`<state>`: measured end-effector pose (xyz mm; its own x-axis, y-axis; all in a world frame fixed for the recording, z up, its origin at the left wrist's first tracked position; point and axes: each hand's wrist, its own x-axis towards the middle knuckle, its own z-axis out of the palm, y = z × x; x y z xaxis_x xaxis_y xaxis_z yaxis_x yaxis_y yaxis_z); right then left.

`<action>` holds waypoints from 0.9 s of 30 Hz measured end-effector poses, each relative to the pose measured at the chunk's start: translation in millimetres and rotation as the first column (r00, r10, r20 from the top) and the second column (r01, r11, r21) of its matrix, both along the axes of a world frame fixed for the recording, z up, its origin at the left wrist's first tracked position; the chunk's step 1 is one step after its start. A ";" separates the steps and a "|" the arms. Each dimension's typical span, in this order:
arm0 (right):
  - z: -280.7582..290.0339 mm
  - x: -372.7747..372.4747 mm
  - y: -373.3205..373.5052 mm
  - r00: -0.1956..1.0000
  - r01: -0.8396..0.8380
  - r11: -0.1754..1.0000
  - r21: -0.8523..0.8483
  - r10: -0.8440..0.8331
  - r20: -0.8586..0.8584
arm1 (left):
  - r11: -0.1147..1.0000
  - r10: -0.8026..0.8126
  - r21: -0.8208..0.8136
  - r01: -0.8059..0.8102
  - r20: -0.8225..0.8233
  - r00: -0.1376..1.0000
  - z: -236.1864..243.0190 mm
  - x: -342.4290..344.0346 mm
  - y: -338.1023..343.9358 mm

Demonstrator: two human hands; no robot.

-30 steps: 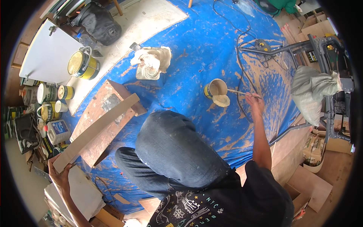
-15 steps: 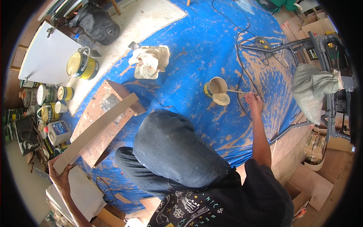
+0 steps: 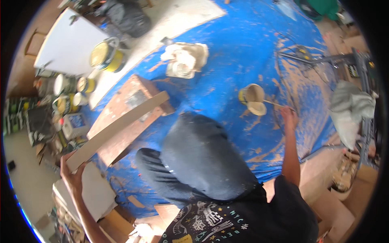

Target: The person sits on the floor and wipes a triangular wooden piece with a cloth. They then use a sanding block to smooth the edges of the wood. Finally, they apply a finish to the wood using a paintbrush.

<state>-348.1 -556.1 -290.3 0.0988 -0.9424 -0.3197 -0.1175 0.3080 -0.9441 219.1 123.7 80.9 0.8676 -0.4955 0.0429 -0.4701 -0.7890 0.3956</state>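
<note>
A long, narrow light-brown board [image 3: 117, 131] slants across a low wooden box-like bench [image 3: 137, 86]. My left hand [image 3: 73, 174] grips its near end, thumb on one side and fingers on the other. Over on the right, my right hand [image 3: 289, 117] is closed round the end of a thin stick [image 3: 274, 104]. The stick's other end reaches the mouth of a tipped tin [image 3: 254, 92], where a round, cream-coated lid [image 3: 257, 108] hangs or lies; whether the stick has a brush head cannot be seen.
Blue sheeting [image 3: 227, 56] smeared with brown covers the floor. A crumpled, cream-stained tray [image 3: 184, 60] lies ahead. Paint tubs [image 3: 107, 56] and a white panel [image 3: 69, 44] stand left. Right are a metal frame [image 3: 362, 73] and a pale sack [image 3: 346, 109].
The whole view has swung left, so everything sits further right in the picture, with some blur. Both hands keep their holds on the board and the stick.
</note>
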 end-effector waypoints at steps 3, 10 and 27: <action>-8.7 -20.1 -11.8 0.985 0.161 0.987 0.011 -0.162 0.060 | 1.000 0.005 -0.013 -0.005 -0.007 1.000 -3.9 -0.5 -7.6; 101.6 162.4 33.1 0.947 -0.146 0.988 -0.059 0.156 0.280 | 1.000 0.024 0.012 -0.024 0.019 1.000 0.2 -25.1 -1.1; 146.7 390.0 150.5 0.505 -0.802 0.571 -0.175 0.805 0.312 | 0.976 -0.075 0.210 0.063 0.050 0.996 14.3 -1.1 9.1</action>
